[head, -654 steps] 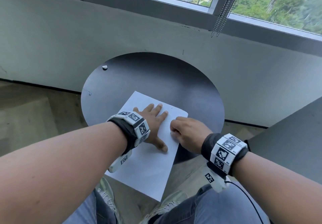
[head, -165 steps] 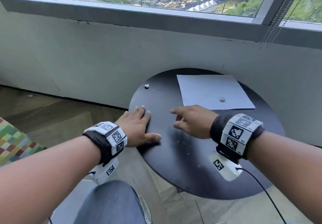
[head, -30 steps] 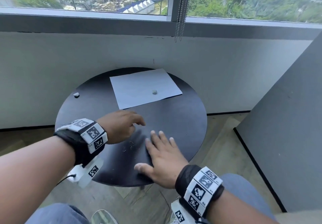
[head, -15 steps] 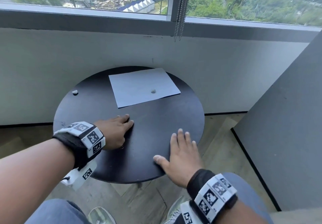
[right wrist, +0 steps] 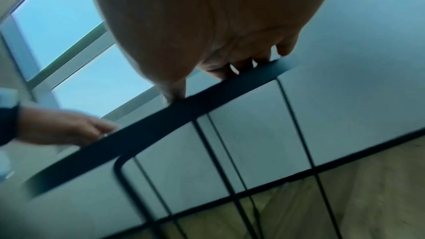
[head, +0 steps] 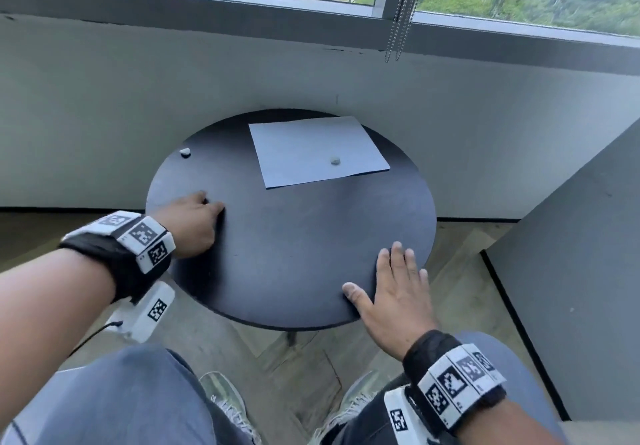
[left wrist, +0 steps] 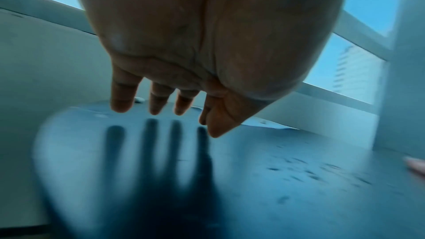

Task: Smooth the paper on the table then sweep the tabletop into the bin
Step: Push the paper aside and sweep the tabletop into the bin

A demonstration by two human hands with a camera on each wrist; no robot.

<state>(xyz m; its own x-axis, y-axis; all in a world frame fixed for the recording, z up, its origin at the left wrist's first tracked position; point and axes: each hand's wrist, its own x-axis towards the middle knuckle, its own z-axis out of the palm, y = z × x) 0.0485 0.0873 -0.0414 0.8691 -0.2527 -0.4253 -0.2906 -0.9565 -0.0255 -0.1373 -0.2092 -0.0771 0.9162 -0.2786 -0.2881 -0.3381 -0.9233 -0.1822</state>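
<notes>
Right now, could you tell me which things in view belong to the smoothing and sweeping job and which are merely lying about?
Part of the job:
- paper
- round black table
- left hand, right hand
- grey crumb on the paper
- white crumb on the table

Lying about:
- blind chain
- grey panel

No bin shows.

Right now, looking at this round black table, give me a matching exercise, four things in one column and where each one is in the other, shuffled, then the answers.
Things
1. sheet of paper
2. grey pellet
3. white scrap
4. right hand

Places
A. on the bare table at its far left
B. flat over the near right table edge
C. on the paper
D. at the far side of the table, by the wall

Pairs: 1-D, 2-C, 3-A, 4-B
</notes>
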